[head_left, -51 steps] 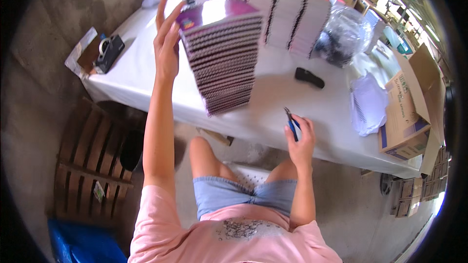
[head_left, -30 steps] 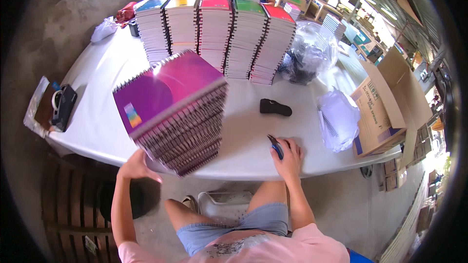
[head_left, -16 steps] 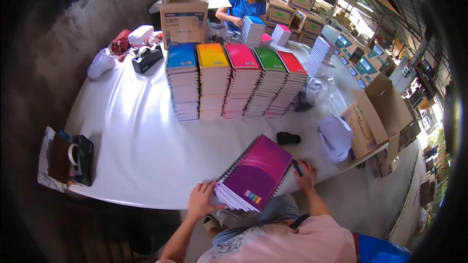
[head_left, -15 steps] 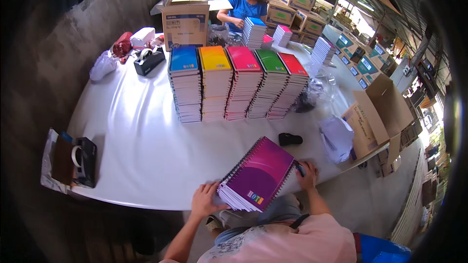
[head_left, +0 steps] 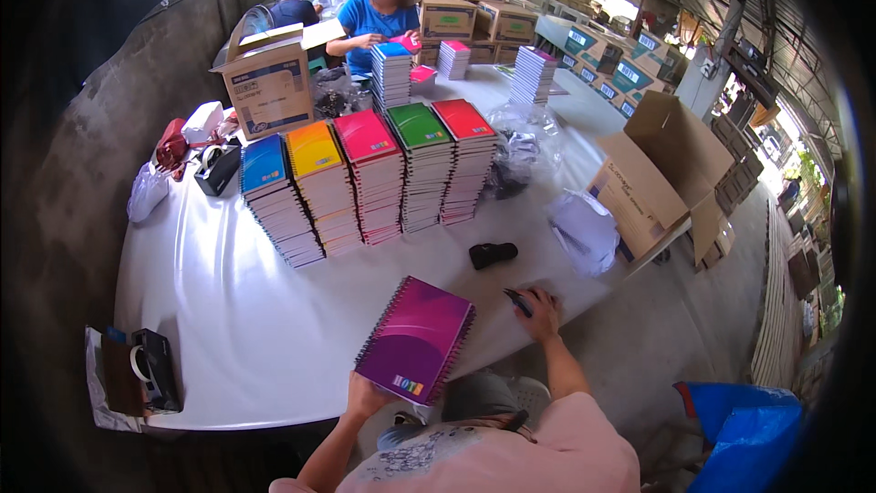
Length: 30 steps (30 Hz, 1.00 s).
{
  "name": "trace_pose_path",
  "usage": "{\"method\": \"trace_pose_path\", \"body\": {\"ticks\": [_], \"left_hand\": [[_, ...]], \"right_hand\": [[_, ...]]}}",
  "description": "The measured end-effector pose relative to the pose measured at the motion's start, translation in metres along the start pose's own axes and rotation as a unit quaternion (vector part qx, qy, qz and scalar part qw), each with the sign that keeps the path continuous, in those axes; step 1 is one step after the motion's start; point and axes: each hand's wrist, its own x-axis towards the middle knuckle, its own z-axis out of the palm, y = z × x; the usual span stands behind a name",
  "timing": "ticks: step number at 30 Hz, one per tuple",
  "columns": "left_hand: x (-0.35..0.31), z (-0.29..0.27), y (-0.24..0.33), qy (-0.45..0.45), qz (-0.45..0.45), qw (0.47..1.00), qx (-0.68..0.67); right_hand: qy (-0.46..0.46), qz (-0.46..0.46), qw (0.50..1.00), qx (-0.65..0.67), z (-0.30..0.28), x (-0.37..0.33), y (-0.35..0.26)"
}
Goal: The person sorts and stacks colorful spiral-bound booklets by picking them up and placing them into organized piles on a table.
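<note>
Purple spiral-bound notebooks (head_left: 420, 333), one on top of another, lie at the near edge of the table. My left hand (head_left: 367, 395) is closed on their near left corner, its fingers partly hidden beneath. To the right of them, my right hand (head_left: 542, 315) rests on the tabletop, closed round a small black hand tool (head_left: 518, 302) whose exact kind I cannot make out. Beyond stand tall stacks of spiral notebooks in a row: blue (head_left: 265, 164), yellow (head_left: 314, 148), pink (head_left: 367, 135), green (head_left: 420, 128) and red (head_left: 464, 119).
A small black object (head_left: 493, 256) lies beyond the notebooks. At right are white crumpled sheets (head_left: 584, 233) and an open carton (head_left: 652, 187). A tape dispenser (head_left: 155, 372) sits at the left edge. Across the table, a person in blue (head_left: 376, 23) handles a pink notebook.
The view has turned to the right. My right hand has come away from the purple notebooks with the black tool; my left hand still holds their corner.
</note>
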Motion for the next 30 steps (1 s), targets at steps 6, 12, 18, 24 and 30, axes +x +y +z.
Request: {"method": "trace_pose_path", "body": {"ticks": [6, 12, 18, 24, 30], "left_hand": [[0.000, 0.011, 0.002, 0.028, 0.005, 0.999, 0.047], [0.018, 0.058, -0.002, 0.086, -0.097, 0.990, 0.047], [0.071, 0.084, 0.017, 0.113, -0.143, 0.982, 0.057], [0.123, 0.104, 0.029, 0.124, -0.141, 0.981, 0.046], [0.159, 0.131, 0.038, 0.149, -0.129, 0.978, 0.062]], "right_hand": [[0.039, 0.001, 0.998, 0.042, -0.006, 0.004, -0.011], [0.052, -0.013, 0.998, 0.041, -0.004, 0.004, -0.004], [0.044, -0.009, 0.998, 0.037, 0.000, 0.000, -0.001], [0.070, -0.044, 0.996, 0.041, 0.001, 0.006, 0.003], [0.103, -0.083, 0.990, 0.057, -0.004, 0.005, 0.006]]}}
